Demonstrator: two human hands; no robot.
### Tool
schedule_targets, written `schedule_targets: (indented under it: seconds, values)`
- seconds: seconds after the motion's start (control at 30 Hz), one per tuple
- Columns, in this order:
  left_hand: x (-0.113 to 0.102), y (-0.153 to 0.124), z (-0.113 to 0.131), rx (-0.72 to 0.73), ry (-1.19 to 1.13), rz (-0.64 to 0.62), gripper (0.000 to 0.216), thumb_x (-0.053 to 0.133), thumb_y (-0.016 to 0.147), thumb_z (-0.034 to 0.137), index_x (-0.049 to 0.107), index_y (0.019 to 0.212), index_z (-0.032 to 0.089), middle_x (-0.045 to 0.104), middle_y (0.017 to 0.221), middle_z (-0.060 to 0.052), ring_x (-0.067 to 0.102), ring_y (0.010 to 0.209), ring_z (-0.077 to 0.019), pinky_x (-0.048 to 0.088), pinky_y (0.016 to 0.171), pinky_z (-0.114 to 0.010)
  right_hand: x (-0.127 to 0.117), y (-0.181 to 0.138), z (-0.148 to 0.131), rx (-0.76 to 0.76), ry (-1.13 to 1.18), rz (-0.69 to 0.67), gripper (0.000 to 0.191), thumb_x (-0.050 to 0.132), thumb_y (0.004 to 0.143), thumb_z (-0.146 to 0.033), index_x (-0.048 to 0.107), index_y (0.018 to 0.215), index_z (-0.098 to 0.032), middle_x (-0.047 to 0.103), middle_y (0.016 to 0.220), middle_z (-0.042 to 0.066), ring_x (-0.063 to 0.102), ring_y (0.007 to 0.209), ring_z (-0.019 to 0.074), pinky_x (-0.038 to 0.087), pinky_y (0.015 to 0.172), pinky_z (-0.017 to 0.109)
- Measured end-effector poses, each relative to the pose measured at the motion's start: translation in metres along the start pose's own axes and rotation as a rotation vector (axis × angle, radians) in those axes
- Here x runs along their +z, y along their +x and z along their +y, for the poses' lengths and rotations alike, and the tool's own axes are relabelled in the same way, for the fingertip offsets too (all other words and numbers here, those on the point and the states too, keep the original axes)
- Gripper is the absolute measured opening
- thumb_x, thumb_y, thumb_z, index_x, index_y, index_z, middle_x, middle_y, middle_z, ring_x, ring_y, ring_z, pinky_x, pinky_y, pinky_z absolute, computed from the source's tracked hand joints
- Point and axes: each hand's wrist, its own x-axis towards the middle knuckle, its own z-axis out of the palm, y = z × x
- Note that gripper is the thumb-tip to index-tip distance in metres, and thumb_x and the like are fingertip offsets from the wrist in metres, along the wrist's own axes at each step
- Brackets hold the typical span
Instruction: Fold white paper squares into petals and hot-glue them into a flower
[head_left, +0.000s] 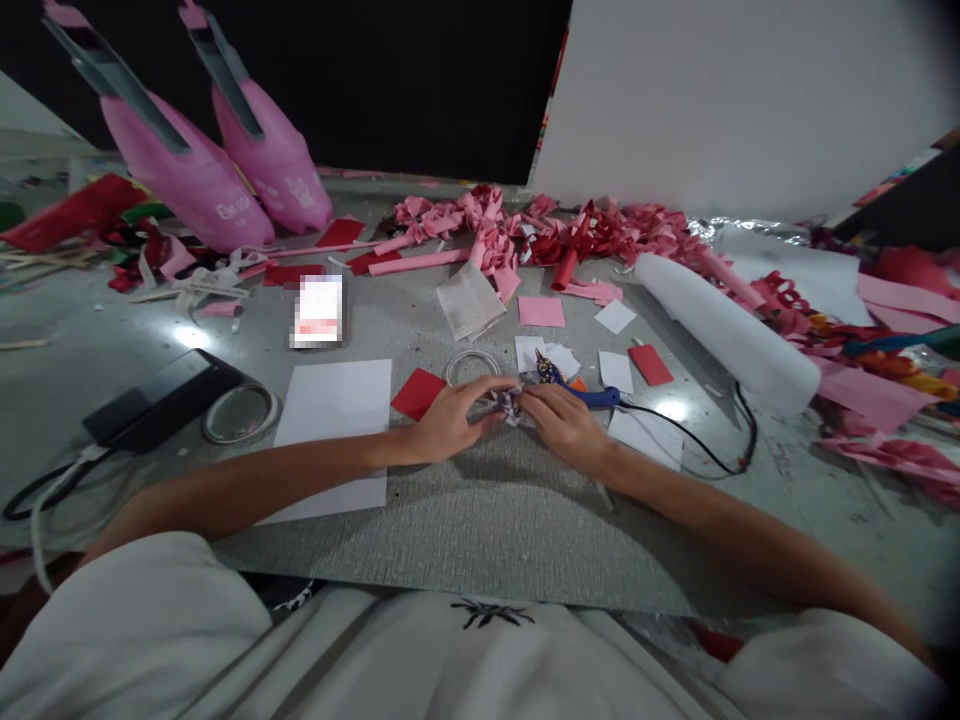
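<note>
Over the middle of the grey table, both my hands meet at a small crumpled piece of greyish-white paper [510, 404]. My left hand [456, 420] pinches it from the left, thumb and forefinger curved around it. On the other side, the closed fingers of my right hand [564, 424] press on it. My fingers hide part of the paper. Just beyond my right hand lies a blue hot glue gun [596, 397] with a black cord. A red paper square [418, 393] and a coil of pale wire [472, 366] rest near my left hand.
A white sheet [337, 400] lies under my left forearm. Paper cards, a folded newspaper piece [471, 303] and a large white roll [727, 335] surround the work spot. Pink and red paper flowers [495, 225] line the back. Pink bottles [180, 170] and a black box [161, 395] are left.
</note>
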Motion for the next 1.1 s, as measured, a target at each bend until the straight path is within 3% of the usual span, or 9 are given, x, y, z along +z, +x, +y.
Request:
schedule_targets:
  seconds: [0.1,0.17,0.23,0.33,0.47,0.6,0.83,0.97,1.1]
  values:
    - [0.004,-0.001,-0.002,0.035,-0.061,0.039,0.073,0.064,0.100,0.037,0.025,0.161,0.030,0.044,0.161,-0.014,0.057,0.139,-0.0262,0.056,0.110,-0.045,-0.027,0.015,0.007,0.158,-0.017,-0.028,0.023,0.048,0.103,-0.017,0.066,0.117,-0.019,0.074,0.109,0.012,0.070,0.099,0.0246,0.058,0.090,0.040]
    - [0.005,-0.001,-0.004,0.032,-0.051,0.052,0.075,0.061,0.102,0.037,0.018,0.163,0.031,0.039,0.164,-0.014,0.058,0.139,-0.0265,0.057,0.109,-0.046,-0.048,0.028,0.020,0.332,-0.009,-0.004,0.016,0.056,0.101,-0.022,0.067,0.112,-0.021,0.075,0.103,0.009,0.071,0.088,0.0219,0.057,0.083,0.037]
    - [0.005,-0.001,-0.004,0.012,-0.016,0.050,0.068,0.058,0.103,0.037,0.022,0.162,0.030,0.045,0.160,-0.014,0.061,0.134,-0.0264,0.058,0.108,-0.046,-0.066,0.038,0.043,0.469,-0.061,0.033,0.009,0.062,0.095,-0.024,0.067,0.102,-0.022,0.075,0.092,0.005,0.071,0.081,0.0214,0.056,0.082,0.037]
    - [0.003,-0.001,-0.005,-0.002,0.034,0.026,0.057,0.054,0.105,0.037,0.033,0.157,0.027,0.056,0.151,-0.014,0.065,0.129,-0.0260,0.057,0.107,-0.046,-0.077,0.045,0.094,0.631,-0.118,0.052,0.011,0.066,0.089,-0.024,0.067,0.100,-0.021,0.077,0.093,0.007,0.071,0.079,0.0226,0.055,0.080,0.037]
    - [0.002,-0.001,-0.007,0.023,0.094,0.009,0.046,0.051,0.106,0.033,0.042,0.150,0.025,0.055,0.152,-0.012,0.060,0.135,-0.0247,0.052,0.114,-0.045,-0.070,0.047,0.161,0.786,-0.152,0.015,0.011,0.066,0.086,-0.024,0.068,0.096,-0.019,0.078,0.096,0.011,0.072,0.086,0.0259,0.054,0.084,0.039]
    - [0.001,0.000,-0.007,0.002,0.155,-0.026,0.036,0.049,0.107,0.033,0.051,0.142,0.023,0.054,0.153,-0.012,0.055,0.141,-0.0246,0.047,0.118,-0.045,-0.061,0.049,0.197,0.867,-0.168,-0.041,0.013,0.067,0.088,-0.026,0.069,0.096,-0.016,0.079,0.095,0.012,0.072,0.085,0.0264,0.052,0.082,0.037]
    - [0.000,0.002,-0.005,-0.032,0.216,-0.061,0.029,0.050,0.105,0.028,0.057,0.132,0.019,0.057,0.150,-0.015,0.057,0.139,-0.0260,0.047,0.117,-0.049,-0.070,0.026,0.183,0.674,-0.280,-0.065,0.027,0.056,0.096,-0.020,0.070,0.112,-0.002,0.074,0.109,0.025,0.065,0.085,0.0173,0.040,0.088,0.038]
    - [0.000,0.002,-0.004,-0.030,0.230,-0.079,0.028,0.050,0.105,0.025,0.058,0.130,0.018,0.057,0.149,-0.016,0.056,0.139,-0.0264,0.047,0.116,-0.050,-0.077,0.000,0.159,0.573,-0.175,-0.242,0.015,0.070,0.087,-0.015,0.074,0.100,-0.008,0.076,0.093,0.016,0.062,0.073,0.0141,0.040,0.076,0.033]
    - [0.000,0.002,-0.002,-0.041,0.232,-0.088,0.027,0.049,0.105,0.025,0.059,0.129,0.018,0.057,0.149,-0.017,0.055,0.140,-0.0265,0.048,0.116,-0.050,-0.080,-0.016,0.145,0.519,-0.120,-0.342,0.027,0.082,0.076,-0.011,0.073,0.101,-0.011,0.074,0.088,0.012,0.061,0.073,0.0151,0.038,0.071,0.031]
